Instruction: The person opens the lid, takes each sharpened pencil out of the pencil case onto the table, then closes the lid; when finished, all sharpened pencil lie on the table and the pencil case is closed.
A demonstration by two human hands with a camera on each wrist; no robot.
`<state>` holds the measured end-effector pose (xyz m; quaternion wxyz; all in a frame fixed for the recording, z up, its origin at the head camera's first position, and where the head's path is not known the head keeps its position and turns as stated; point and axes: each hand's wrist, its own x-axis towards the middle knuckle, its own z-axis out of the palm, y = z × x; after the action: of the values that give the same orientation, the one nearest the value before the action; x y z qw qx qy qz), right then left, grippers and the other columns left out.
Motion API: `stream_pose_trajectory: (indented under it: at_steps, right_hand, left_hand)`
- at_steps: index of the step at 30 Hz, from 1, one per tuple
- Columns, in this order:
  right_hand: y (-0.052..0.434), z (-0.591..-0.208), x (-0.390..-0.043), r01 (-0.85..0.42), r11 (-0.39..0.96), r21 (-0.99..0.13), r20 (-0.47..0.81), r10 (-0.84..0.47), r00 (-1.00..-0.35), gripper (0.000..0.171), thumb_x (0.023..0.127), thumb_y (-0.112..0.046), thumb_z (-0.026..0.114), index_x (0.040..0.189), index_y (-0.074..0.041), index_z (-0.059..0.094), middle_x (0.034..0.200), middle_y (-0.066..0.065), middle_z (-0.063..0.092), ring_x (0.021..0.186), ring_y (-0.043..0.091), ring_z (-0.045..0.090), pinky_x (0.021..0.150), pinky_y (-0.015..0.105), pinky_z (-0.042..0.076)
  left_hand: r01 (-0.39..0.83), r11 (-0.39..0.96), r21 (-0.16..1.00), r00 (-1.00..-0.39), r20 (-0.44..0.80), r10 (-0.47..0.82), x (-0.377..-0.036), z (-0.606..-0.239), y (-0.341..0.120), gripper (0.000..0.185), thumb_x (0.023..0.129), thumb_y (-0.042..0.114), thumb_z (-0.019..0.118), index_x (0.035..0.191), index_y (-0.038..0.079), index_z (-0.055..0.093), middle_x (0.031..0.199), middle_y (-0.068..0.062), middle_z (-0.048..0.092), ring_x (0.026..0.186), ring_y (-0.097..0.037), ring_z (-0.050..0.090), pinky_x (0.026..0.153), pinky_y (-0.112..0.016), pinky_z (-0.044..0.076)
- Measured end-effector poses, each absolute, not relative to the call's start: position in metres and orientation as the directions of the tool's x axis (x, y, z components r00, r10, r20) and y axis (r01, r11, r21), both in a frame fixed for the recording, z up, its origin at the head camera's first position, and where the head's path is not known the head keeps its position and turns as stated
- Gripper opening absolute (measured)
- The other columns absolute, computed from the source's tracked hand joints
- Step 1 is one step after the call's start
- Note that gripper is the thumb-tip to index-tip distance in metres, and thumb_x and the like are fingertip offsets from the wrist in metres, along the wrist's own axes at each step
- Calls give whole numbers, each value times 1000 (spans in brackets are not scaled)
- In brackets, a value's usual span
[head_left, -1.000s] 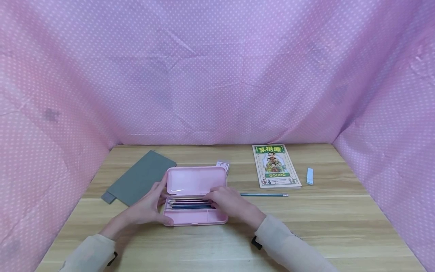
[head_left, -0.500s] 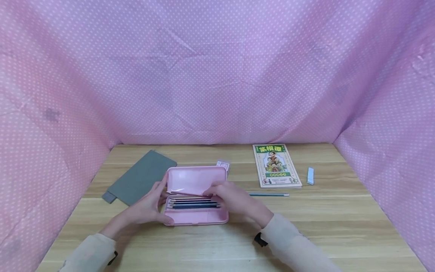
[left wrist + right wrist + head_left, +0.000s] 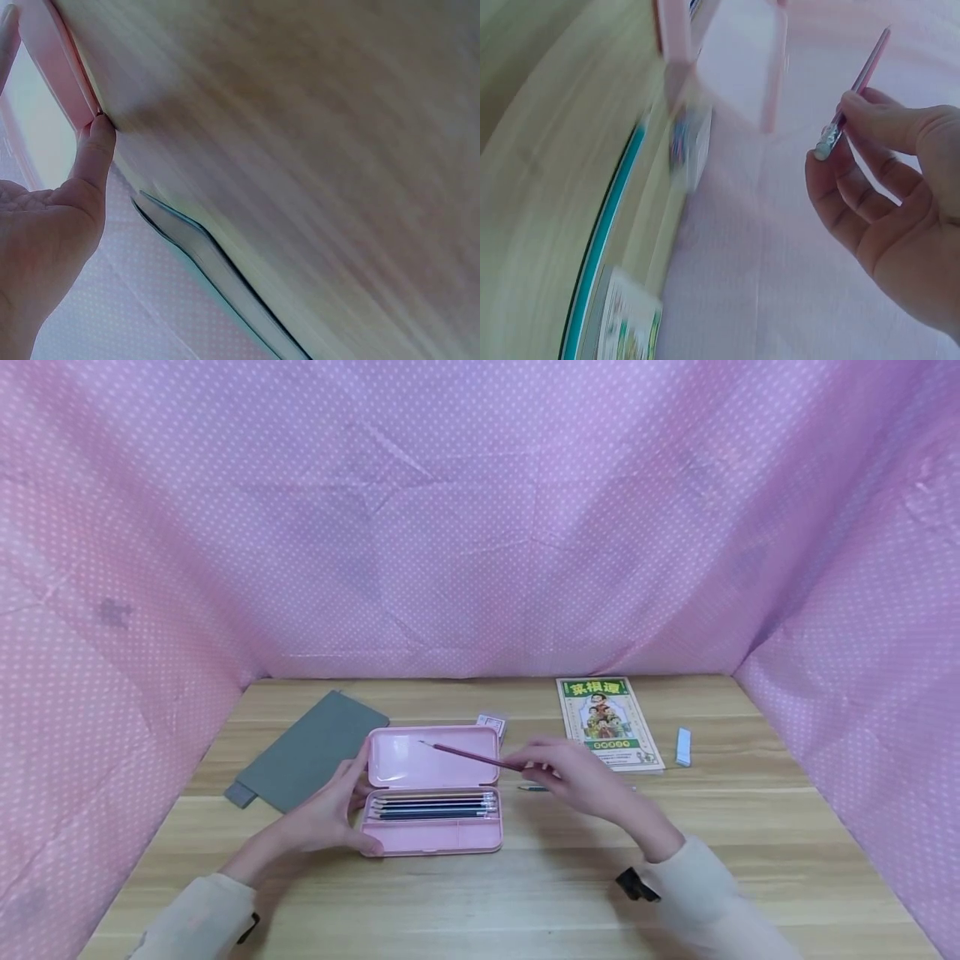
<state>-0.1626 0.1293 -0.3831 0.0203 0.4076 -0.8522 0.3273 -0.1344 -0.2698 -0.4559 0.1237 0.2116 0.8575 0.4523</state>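
Observation:
A pink pencil case [image 3: 411, 839] lies with its lid raised on the table. Several pencils [image 3: 433, 808] fill its rear compartment. My left hand [image 3: 321, 817] holds the case at its left end, thumb at the front corner and fingers at the lid; the left wrist view has a fingertip on the case's edge [image 3: 84, 82]. Above the table, right of the lid, my right hand [image 3: 577, 777] pinches a dark red pencil [image 3: 468, 753] near its eraser end. That pencil's sharpened tip points left across the lid; its pale eraser [image 3: 823, 152] shows in the right wrist view.
A green pencil [image 3: 534, 788] lies beneath the right hand. Behind it is an illustrated booklet [image 3: 600, 714], with a light blue strip-shaped item [image 3: 683, 747] to its right. A grey-green book [image 3: 318, 752] lies left of the case, and a small box [image 3: 492, 723] behind the lid.
The right hand has lifted the dark red pencil out of the case and moved right with it, uncovering the pencils' eraser ends. The left hand stays at the case.

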Motion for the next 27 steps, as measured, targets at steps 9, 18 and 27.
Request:
stream_pose_trajectory:
  at_steps: [9, 18, 27]
  right_hand:
    - [189, -397, -160, -732, 521, -439, 338, -659, -672, 31, 87, 3, 75, 112, -16, 78, 98, -8, 70, 81, 7, 59, 65, 26, 54]
    - [226, -421, -155, -810, 513, -283, 382, -715, -586, 36, 80, 7, 78, 107, -17, 79, 94, -9, 70, 85, 9, 63, 72, 33, 57]
    - [250, -444, -163, -758, 547, -355, 288, -707, -646, 36, 81, 9, 77, 108, -15, 79, 97, -8, 69, 88, 8, 63, 76, 32, 58]
  left_hand:
    - [259, 492, 831, -876, -12, 482, -135, -458, -270, 150, 64, 27, 99, 162, 19, -15, 135, -17, 33, 120, -28, 57, 111, -48, 40]
    - [241, 488, 839, -880, -24, 475, -135, -457, -270, 152, 63, 28, 99, 162, 20, -15, 136, -16, 33, 121, -27, 57, 112, -44, 40]
    - [246, 497, 832, -877, -27, 479, -135, -457, -271, 151, 64, 29, 99, 162, 20, -16, 137, -15, 32, 121, -27, 56, 111, -44, 41]
